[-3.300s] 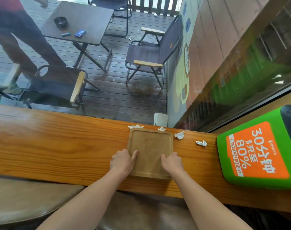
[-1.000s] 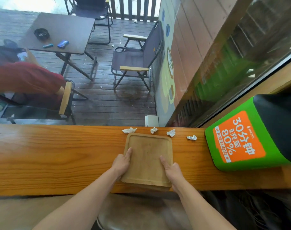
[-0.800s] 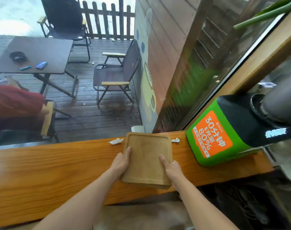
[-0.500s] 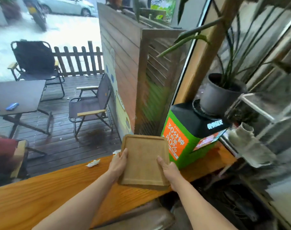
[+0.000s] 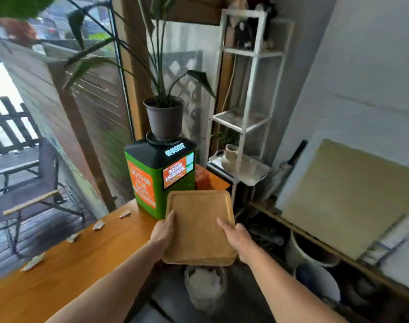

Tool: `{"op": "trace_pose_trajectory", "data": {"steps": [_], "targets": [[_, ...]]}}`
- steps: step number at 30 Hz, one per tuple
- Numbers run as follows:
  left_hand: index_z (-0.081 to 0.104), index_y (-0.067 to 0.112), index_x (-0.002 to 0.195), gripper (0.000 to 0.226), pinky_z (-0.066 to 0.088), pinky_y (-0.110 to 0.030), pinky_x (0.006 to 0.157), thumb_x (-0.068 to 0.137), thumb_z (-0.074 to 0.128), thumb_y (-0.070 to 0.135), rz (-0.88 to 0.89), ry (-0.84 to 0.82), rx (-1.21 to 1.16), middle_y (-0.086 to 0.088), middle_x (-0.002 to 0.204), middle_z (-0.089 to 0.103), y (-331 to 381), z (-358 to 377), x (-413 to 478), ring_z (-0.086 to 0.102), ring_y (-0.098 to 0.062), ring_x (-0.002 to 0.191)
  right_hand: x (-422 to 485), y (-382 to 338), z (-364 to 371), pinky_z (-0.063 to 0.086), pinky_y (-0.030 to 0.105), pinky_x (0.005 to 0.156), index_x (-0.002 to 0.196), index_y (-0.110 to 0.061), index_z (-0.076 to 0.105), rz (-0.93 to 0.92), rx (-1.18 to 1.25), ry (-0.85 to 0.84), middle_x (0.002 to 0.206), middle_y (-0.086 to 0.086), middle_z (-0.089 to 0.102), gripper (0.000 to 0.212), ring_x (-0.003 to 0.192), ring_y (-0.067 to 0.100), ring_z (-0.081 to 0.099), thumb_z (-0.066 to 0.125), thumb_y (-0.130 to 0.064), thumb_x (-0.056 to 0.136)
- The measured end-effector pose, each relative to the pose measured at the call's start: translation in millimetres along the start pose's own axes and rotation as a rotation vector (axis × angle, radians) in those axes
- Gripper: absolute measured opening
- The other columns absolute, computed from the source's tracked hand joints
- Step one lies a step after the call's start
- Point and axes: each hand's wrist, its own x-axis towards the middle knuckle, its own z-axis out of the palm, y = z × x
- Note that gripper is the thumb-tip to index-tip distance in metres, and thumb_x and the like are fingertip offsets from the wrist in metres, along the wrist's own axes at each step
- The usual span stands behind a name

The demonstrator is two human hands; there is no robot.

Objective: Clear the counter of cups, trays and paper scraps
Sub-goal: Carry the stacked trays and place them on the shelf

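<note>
Head view: wooden tray (image 5: pixel 198 226) held off the counter (image 5: pixel 66 271), clamped at its edges by left hand (image 5: pixel 162 231) and right hand (image 5: pixel 237 237); could clip the green kiosk (image 5: pixel 150 178) just beside; paper scraps (image 5: pixel 98 224) remaining.

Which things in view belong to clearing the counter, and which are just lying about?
Part of the job:
- wooden tray, held by left hand and right hand
- paper scraps on the counter
- lined waste bin below, likely

Just lying about:
- green charging kiosk
- potted plant
- white shelf rack
- buckets
</note>
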Motion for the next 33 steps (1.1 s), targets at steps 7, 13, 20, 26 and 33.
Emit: {"op": "trace_pose_trajectory", "data": {"steps": [7,13,20,26,33], "targets": [[0.056,0.006,0.131,0.081,0.048,-0.041,0.097,0.089,0.037,0.072,0.045,-0.229,0.165,-0.011,0.121,0.063,30,131,-38,0.062,-0.031,0.104,-31,40,-134,0.047,0.039,0.081,0.131,-0.011,0.044,0.089,0.118,0.191,0.112,0.003,0.056,0.073,0.097,0.024,0.056,0.060,-0.064,0.084],[0.052,0.002,0.135,0.081,0.046,-0.044,0.100,0.092,0.038,0.068,0.095,-0.375,0.265,-0.016,0.125,0.061,55,211,-42,0.059,-0.034,0.111,-34,53,-201,0.047,0.045,0.098,0.143,-0.005,0.038,0.108,0.217,0.316,0.134,0.011,0.056,0.084,0.117,0.031,0.056,0.059,-0.064,0.085],[0.050,0.001,0.135,0.081,0.044,-0.042,0.098,0.092,0.037,0.068,0.137,-0.410,0.368,-0.017,0.126,0.059,89,274,-10,0.057,-0.035,0.114,9,40,-248,0.045,0.045,0.100,0.138,-0.005,0.045,0.129,0.264,0.376,0.131,0.010,0.057,0.076,0.116,0.031,0.055,0.059,-0.060,0.087],[0.048,0.003,0.135,0.079,0.044,-0.043,0.097,0.092,0.036,0.069,0.118,-0.418,0.345,-0.014,0.117,0.058,143,320,58,0.056,-0.035,0.112,90,1,-275,0.043,0.050,0.103,0.137,-0.007,0.043,0.155,0.255,0.380,0.131,0.011,0.056,0.077,0.116,0.032,0.054,0.057,-0.063,0.086],[0.044,0.006,0.142,0.081,0.043,-0.045,0.104,0.091,0.037,0.069,0.109,-0.417,0.270,-0.016,0.132,0.056,228,374,142,0.055,-0.035,0.118,200,-75,-320,0.048,0.047,0.097,0.138,-0.006,0.042,0.180,0.209,0.373,0.130,0.011,0.056,0.084,0.112,0.031,0.056,0.058,-0.068,0.083]]}}
